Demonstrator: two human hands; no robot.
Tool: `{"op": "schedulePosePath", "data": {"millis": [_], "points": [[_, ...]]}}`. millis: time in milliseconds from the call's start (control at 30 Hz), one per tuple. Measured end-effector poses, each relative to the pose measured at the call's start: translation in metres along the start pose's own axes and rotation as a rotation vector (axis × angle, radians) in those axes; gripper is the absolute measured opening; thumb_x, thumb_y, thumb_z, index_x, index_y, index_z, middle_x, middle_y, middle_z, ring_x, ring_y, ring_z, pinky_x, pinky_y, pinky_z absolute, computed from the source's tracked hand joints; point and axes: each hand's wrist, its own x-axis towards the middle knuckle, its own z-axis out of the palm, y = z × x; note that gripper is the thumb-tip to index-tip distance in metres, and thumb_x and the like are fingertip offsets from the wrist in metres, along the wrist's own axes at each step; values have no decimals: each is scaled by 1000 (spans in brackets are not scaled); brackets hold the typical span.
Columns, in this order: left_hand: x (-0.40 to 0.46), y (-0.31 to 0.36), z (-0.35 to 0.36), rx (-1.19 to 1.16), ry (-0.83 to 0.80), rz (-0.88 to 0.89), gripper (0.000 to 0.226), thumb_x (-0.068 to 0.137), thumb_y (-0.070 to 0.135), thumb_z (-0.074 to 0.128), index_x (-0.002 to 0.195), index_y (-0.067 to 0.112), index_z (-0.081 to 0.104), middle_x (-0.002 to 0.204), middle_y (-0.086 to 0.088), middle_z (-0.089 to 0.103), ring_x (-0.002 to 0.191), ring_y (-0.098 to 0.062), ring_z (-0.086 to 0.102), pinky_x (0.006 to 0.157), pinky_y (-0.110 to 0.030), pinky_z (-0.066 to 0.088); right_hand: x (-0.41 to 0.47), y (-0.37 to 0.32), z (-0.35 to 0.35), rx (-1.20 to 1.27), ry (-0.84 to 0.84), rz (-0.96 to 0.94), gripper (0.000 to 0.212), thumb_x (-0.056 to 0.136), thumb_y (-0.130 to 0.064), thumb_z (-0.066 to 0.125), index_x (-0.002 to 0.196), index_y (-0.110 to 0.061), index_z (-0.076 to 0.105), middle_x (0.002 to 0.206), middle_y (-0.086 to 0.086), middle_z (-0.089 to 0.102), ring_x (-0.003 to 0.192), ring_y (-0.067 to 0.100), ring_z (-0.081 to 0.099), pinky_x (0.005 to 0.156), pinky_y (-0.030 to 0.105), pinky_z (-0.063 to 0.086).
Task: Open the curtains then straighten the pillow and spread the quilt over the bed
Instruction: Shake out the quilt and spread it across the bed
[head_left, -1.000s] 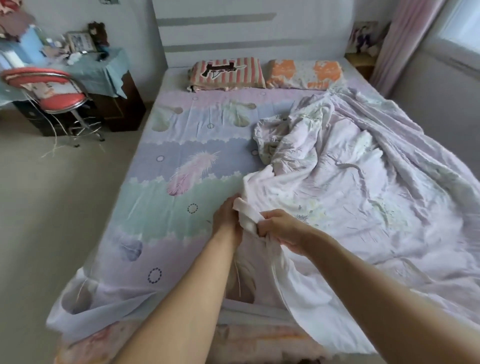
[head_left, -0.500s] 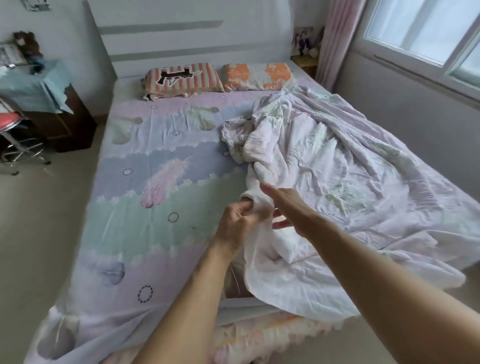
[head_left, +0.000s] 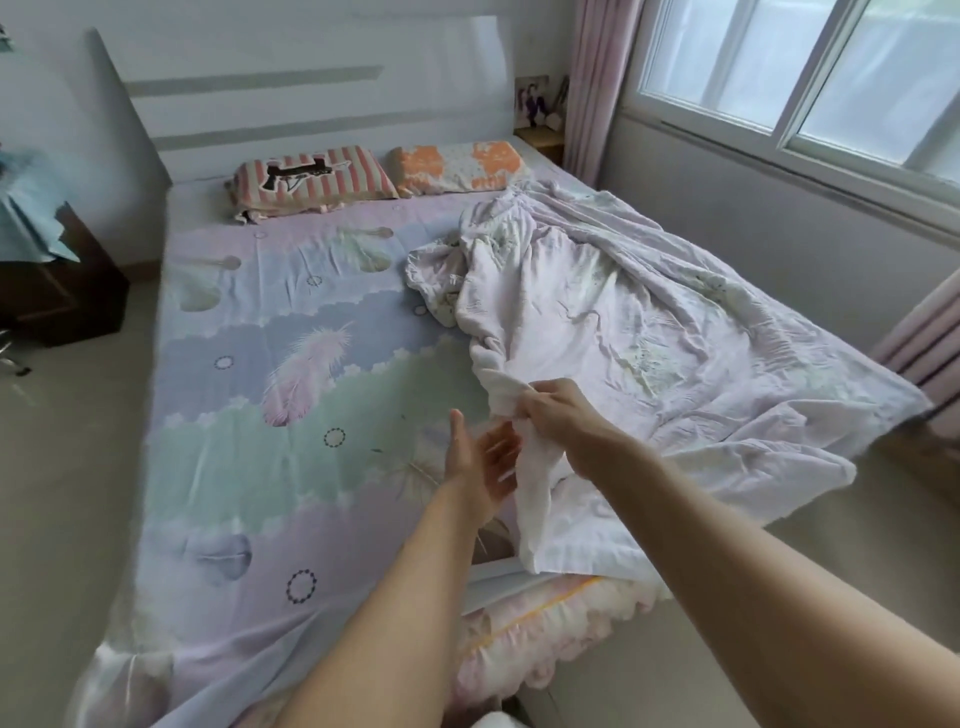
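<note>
- The right hand (head_left: 558, 415) has its fingers curled round a bunched fold of the quilt (head_left: 649, 353), pinching the cloth at its left edge and lifting it off the sheet.
- The left hand (head_left: 478, 462) is spread, palm turned toward the right, fingers straight and loosely apart; it holds nothing and sits just beside the hanging fold, whether touching it I cannot tell.
- The quilt lies rumpled over the right half of the bed (head_left: 291, 415), heaped near the middle; its near right corner hangs past the bed's right edge toward the floor.
- The left half of the feather-print sheet lies bare from the near edge to the pillows.
- A striped pillow (head_left: 311, 179) and an orange-patterned pillow (head_left: 460, 166) lie side by side against the headboard (head_left: 311, 104), the quilt's far end just reaching the orange one.
- The pink curtain (head_left: 597, 78) is gathered at the far left of the window (head_left: 810, 78), glass uncovered.
- Bare floor runs along the bed's left side up to a dark cabinet (head_left: 57, 291); a narrower strip lies between the bed and the window wall.
</note>
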Motion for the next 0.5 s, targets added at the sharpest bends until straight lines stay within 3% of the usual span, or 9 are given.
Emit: {"op": "schedulePosePath", "data": {"millis": [67, 100, 200, 300, 367, 433, 500], "points": [[-1, 6, -3, -55, -30, -51, 95, 85, 82, 19, 112, 4, 67, 107, -20, 64, 104, -32, 55, 102, -40, 39, -15, 4, 4, 16, -21, -21, 16, 84, -4, 53, 88, 5, 66, 70, 9, 53, 58, 16, 50, 54, 22, 40], [-4, 11, -1, -58, -16, -40, 88, 88, 78, 24, 109, 4, 67, 101, -18, 66, 98, -30, 58, 100, -36, 40, -23, 7, 5, 23, -29, -27, 19, 84, -3, 53, 91, 7, 67, 69, 9, 53, 58, 16, 50, 53, 21, 40], [-15, 34, 11, -55, 67, 60, 43, 99, 45, 43, 97, 7, 64, 80, -10, 72, 68, -20, 68, 68, -26, 48, -42, 15, 4, 39, -26, -59, 18, 82, -2, 50, 85, 2, 67, 68, 7, 53, 60, 16, 49, 49, 20, 37], [-34, 51, 9, -35, 215, 324, 9, 91, 24, 63, 89, 16, 67, 90, -8, 68, 74, -18, 62, 60, -26, 50, -52, 18, 6, -19, 62, -66, 17, 82, -1, 48, 71, -8, 59, 63, 4, 44, 57, 16, 41, 49, 22, 31], [-54, 59, 6, 84, 278, 530, 16, 88, 17, 68, 73, 21, 64, 78, 1, 61, 73, -13, 55, 63, -26, 45, -52, 18, 9, -84, 128, -77, 19, 83, -2, 44, 68, -10, 53, 63, 4, 42, 58, 17, 40, 53, 25, 31], [-78, 69, 5, 171, 215, 683, 22, 87, 15, 68, 67, 22, 62, 74, 4, 57, 72, -10, 51, 66, -25, 42, -52, 18, 18, -164, 177, -84, 15, 81, -4, 44, 73, -10, 55, 65, 5, 49, 62, 21, 48, 59, 32, 40], [-101, 77, 8, 259, 117, 788, 19, 83, 15, 72, 67, 22, 64, 75, 1, 58, 74, -12, 50, 68, -26, 41, -57, 17, 29, -247, 174, -70, 17, 79, -11, 48, 91, -11, 60, 78, 7, 62, 75, 25, 60, 71, 40, 51]]}}
